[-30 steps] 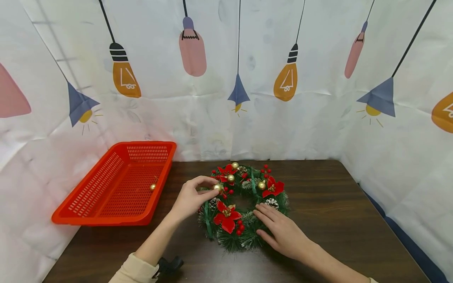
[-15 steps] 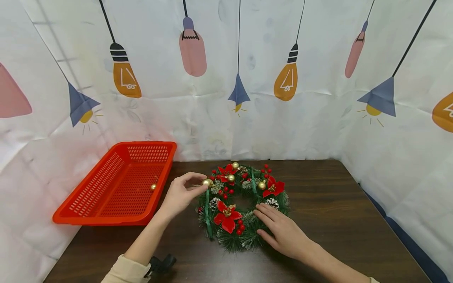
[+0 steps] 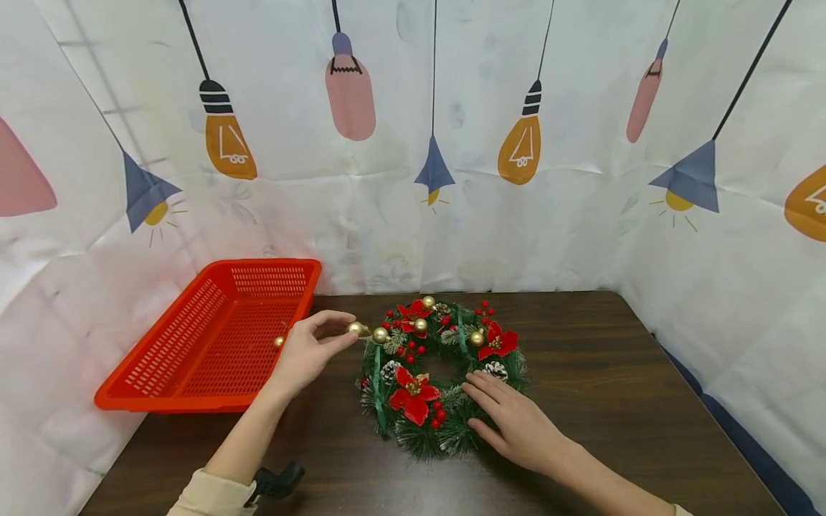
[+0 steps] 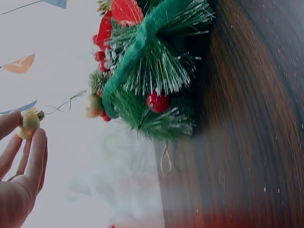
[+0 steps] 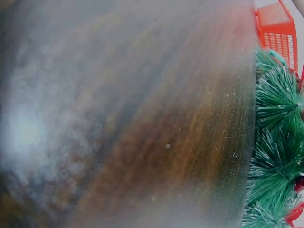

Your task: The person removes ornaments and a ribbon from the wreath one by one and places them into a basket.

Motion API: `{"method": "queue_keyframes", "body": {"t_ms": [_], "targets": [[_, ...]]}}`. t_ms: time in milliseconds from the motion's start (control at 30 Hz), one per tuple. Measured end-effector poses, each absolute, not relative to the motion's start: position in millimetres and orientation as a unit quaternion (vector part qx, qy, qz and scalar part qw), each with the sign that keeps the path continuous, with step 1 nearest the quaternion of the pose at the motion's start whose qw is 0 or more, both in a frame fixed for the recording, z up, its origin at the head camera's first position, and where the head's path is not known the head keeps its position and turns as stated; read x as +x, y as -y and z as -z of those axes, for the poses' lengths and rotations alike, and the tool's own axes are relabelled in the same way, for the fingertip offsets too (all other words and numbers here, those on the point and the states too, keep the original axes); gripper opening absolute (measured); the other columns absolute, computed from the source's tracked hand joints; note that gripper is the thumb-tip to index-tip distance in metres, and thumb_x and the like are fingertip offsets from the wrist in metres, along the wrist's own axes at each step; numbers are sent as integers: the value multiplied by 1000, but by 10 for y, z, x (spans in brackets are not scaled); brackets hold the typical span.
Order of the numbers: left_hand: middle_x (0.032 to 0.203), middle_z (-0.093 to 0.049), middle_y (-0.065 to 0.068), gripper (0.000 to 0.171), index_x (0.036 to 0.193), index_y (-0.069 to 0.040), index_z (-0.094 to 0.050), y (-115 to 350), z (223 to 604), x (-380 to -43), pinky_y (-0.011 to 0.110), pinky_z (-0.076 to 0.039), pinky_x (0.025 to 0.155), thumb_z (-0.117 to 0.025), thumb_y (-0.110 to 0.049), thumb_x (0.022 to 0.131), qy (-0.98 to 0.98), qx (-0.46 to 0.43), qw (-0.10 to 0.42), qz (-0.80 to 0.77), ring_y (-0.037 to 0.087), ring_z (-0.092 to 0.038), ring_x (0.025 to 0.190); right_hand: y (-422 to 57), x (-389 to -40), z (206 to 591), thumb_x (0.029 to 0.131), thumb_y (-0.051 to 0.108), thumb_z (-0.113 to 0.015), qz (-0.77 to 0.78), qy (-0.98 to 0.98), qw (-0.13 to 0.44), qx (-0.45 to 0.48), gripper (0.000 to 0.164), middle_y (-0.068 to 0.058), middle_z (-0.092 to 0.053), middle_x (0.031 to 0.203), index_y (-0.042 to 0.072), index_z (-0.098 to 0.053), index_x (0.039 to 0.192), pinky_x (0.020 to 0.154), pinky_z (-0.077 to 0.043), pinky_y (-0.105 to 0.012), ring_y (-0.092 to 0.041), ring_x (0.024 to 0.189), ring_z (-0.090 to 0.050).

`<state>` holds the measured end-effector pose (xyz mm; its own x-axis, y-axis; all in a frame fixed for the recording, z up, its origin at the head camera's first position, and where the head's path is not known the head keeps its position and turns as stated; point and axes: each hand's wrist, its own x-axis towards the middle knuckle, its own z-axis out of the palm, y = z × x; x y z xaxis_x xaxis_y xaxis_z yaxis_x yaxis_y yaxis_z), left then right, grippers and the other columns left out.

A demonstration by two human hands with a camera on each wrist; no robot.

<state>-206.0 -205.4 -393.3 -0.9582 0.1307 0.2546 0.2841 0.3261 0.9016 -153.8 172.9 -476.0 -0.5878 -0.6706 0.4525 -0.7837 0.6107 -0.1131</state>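
A small gold ball ornament [image 3: 355, 328] is pinched between the thumb and fingers of my left hand [image 3: 308, 352], just left of the wreath. In the left wrist view the held gold ball [image 4: 28, 125] shows a metal cap and a thin string stretching toward the greenery. The green Christmas wreath [image 3: 419, 436] lies on the table with red poinsettias, berries, pinecones and several gold balls. One gold ball [image 3: 380, 335] sits at its left edge, beside the held one. My right hand [image 3: 513, 424] rests on the wreath's lower right with fingers extended; the right wrist view does not show this hand.
A red plastic basket [image 3: 193, 390] stands left on the dark wooden table [image 3: 594, 373], with one gold ball [image 3: 279, 342] inside. A white curtain [image 3: 387, 229] printed with lamps hangs behind the table. A loop of cord [image 4: 166, 160] sticks out from the wreath's edge.
My left hand has moved left from over the wreath, carrying the gold ball outward past its edge. Another gold ball at the wreath's left edge now shows fully. My right hand has stayed in place.
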Motion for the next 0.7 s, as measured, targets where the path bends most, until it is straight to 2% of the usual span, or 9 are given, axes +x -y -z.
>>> {"method": "queue_keyframes", "body": {"t_ms": [267,367,500,600,700], "targets": [[119,-70,9,34,122,-8,-72,2232,3901,-2054,21,-55,84,-79,-25,94,830,-116,92,537,17,-67,105,-1723,-1542,4754,99,32,-72,-152,875,187,419,55,-13,-53,150,0,-59,142,105,-47,-50,-34,138,-50],[118,-71,6,35,123,-9,-72,2301,3886,-2056,24,-53,89,-79,-28,94,840,-110,101,521,14,-66,105,-1723,-1542,4756,98,31,-72,-153,875,187,420,55,-13,-53,150,0,-59,142,105,-47,-50,-34,138,-50],[116,-72,6,38,124,-9,-72,2378,3884,-2054,43,-47,103,-78,-31,94,850,-98,107,507,16,-65,107,-1726,-1539,4756,98,32,-72,-153,875,186,419,55,-14,-53,150,1,-59,142,106,-47,-50,-33,138,-49],[119,-71,7,41,126,-8,-71,2427,3887,-2044,51,-43,106,-77,-33,95,854,-91,105,502,20,-63,111,-1727,-1536,4755,98,32,-72,-154,875,186,419,56,-14,-53,150,1,-58,142,106,-47,-50,-33,138,-49],[123,-69,7,43,129,-9,-70,2468,3869,-2020,40,-48,101,-76,-36,96,857,-83,100,499,20,-61,117,-1727,-1533,4755,99,31,-71,-153,875,187,420,55,-14,-53,149,1,-58,142,105,-48,-50,-33,138,-50]]}}
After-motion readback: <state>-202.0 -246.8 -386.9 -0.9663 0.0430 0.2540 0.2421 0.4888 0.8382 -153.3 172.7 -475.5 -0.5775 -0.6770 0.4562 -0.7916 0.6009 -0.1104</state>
